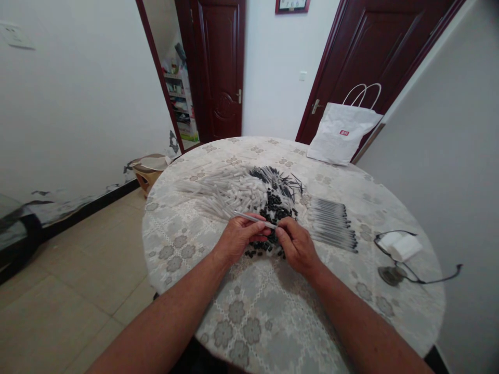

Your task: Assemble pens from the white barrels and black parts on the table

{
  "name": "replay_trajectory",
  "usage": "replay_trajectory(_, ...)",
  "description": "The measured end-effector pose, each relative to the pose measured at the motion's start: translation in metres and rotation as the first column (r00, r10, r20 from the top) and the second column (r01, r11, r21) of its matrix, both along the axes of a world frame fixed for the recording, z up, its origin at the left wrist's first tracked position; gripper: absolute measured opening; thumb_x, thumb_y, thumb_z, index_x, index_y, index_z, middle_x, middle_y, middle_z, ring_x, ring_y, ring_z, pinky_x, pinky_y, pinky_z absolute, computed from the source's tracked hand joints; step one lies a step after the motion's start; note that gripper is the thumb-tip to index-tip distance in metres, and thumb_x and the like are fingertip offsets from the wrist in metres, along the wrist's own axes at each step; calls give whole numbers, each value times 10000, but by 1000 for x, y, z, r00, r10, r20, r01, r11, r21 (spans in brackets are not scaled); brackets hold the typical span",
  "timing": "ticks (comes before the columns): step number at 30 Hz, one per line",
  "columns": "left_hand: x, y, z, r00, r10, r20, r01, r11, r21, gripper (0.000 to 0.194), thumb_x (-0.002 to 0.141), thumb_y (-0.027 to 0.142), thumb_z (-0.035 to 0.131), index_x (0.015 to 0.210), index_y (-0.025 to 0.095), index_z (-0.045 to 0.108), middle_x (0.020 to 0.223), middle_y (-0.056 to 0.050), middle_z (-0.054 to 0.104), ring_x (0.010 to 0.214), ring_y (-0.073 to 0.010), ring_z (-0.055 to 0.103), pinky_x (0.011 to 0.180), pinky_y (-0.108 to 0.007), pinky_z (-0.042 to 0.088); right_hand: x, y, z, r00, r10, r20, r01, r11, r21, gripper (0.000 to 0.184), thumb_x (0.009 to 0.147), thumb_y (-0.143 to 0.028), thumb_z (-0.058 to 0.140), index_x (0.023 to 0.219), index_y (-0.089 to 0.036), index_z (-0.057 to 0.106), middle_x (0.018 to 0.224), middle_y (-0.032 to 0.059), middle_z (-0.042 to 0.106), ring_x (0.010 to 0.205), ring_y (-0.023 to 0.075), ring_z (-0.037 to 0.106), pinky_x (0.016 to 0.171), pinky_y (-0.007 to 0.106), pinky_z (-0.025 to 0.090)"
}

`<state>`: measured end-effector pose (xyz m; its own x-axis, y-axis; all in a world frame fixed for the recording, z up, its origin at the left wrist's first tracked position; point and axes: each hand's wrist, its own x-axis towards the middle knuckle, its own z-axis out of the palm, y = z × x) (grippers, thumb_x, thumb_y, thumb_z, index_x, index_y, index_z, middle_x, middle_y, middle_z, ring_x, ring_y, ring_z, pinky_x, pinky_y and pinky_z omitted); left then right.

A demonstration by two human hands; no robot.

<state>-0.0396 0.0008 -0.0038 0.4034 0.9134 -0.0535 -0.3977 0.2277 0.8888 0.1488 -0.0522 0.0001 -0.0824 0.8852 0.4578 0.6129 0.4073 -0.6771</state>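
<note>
My left hand (238, 238) is closed around a thin translucent pen barrel (249, 217), which slants down to the right. At the barrel's right end, the fingers of my right hand (295, 243) are pinched together; whether a small part sits between them is hidden. Beneath and just beyond both hands lies a heap of small black plugs (276, 206). Clear tubes (208, 189) are spread to the left, beside short whitish pieces (249, 192). Thin black sticks (276, 177) fan out behind. To the right, several pens with dark ends (331, 223) form a neat row.
A floral cloth covers the round table (234, 322). Eyeglasses (419, 281), a white roll (405, 247) and a dark round object (391, 276) lie at the right. A white bag (339, 132) stands at the back right. Beyond the left edge is a stool (145, 174).
</note>
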Motion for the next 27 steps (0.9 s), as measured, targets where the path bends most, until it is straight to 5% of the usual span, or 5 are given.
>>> replay_trajectory(10, 0, 1, -2, 999, 20, -27, -20, 1000, -2, 355, 738, 350, 872, 983, 145, 717, 893, -94, 780, 772, -216, 755, 714, -350, 631, -2, 0, 2, 996, 69, -57, -74, 992, -99, 333, 1064, -378, 404, 788, -234, 523, 697, -16, 558, 665, 158, 540, 654, 281, 388)
replay_trajectory(15, 0, -3, 4, 987, 35, -154, -20, 995, 95, 361, 738, 398, 861, 948, 134, 731, 815, -75, 768, 708, -194, 731, 684, -311, 607, -2, 2, -1, 997, 52, 51, -53, 998, 20, 135, 1001, -341, 546, 978, -218, 599, 783, 1, 611, 696, 163, 558, 669, 279, 405)
replay_trajectory(20, -9, 1, 9, 954, 169, -249, -119, 972, 205, 366, 828, 479, 752, 973, 145, 723, 905, -86, 775, 731, -187, 721, 692, -317, 595, 4, 2, 1, 996, -35, 82, 23, 991, 133, 224, 1042, -327, 471, 960, -211, 644, 833, 32, 652, 766, 179, 601, 718, 291, 424)
replay_trajectory(24, -23, 13, 10, 831, 422, -362, -292, 886, 361, 288, 875, 434, 675, 987, 169, 703, 902, -66, 755, 720, -181, 682, 649, -305, 564, 19, 9, 1, 976, -217, -23, 218, 958, 185, 282, 1059, -350, 441, 949, -211, 661, 811, 32, 654, 768, 188, 613, 722, 300, 440)
replay_trajectory(27, -28, 20, 12, 652, 538, -535, -178, 794, 581, 185, 873, 341, 666, 966, 190, 717, 871, -43, 727, 743, -180, 653, 697, -303, 531, 29, 16, -1, 964, -264, -42, 266, 933, 244, 263, 1050, -342, 465, 981, -204, 679, 865, 46, 671, 818, 200, 628, 764, 316, 461)
